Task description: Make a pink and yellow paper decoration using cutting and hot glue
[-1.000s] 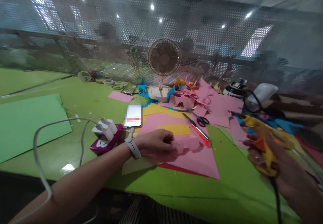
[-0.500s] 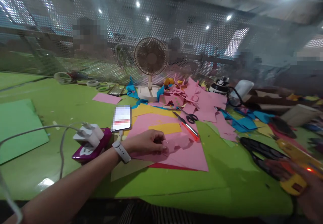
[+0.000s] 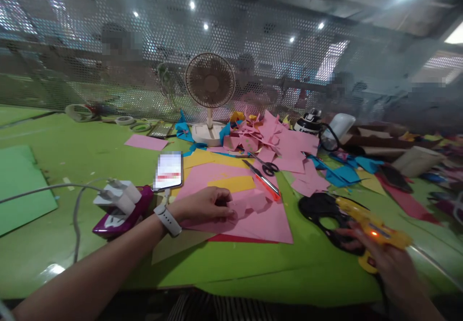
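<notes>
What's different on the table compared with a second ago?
The right hand swung the yellow glue gun outward to the right, then back left; how firmly it grips now is unclear. A black looped object has come in by the nozzle. The left hand stays at the pink paper; phone and scissors look unmoved.

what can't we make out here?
All in the head view:
Phone text: pixelated.
Left hand, exact grip on the pink paper piece: hidden by its own fingers.
Yellow glue gun trigger: mostly behind the blurred right hand.
Light green sheet: cut off by left edge.
Shapes beyond the perforated screen: veiled by its mesh.
</notes>
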Motion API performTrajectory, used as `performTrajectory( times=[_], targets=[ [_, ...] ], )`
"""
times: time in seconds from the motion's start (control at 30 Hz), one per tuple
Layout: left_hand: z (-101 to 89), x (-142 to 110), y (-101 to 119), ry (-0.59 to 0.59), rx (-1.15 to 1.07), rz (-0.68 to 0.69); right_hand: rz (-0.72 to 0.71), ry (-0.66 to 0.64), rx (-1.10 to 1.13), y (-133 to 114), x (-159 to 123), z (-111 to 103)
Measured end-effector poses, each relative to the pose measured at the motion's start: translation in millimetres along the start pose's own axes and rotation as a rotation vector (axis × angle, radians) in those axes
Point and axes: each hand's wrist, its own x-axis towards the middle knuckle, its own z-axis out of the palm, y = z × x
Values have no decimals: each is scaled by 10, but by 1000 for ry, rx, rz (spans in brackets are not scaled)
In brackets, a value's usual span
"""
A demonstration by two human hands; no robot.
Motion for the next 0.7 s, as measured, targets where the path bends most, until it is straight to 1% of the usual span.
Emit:
performTrajectory(
  times=[0.03,0.1,0.13,0.17,0.27,0.37,0.43,0.5,0.6,0.7],
  targets=[
    [-2,1,3,4,10,1,31,-67,61,-70,9,66],
    [-4,3,4,6,24,2,83,-97,112,-199,95,208],
    [-4,4,1,4,23,2,79,-111,123,-253,169,282],
    [-2,5,-3,2,17,0,58,-168,145,-298,256,354],
    [7,7,-16,7,11,-12,-47,-240,271,-382,516,525],
    [13,2,-17,22,15,-7,-61,-235,361,-374,632,559],
    [14,-2,-9,16,5,5,-55,-231,365,-320,600,497],
    [12,-4,2,9,3,9,-42,-241,327,-249,500,394],
    [11,-2,16,16,14,7,20,-290,290,-159,257,243],
    [10,1,23,19,10,14,55,-301,335,-100,-32,172]
  ],
)
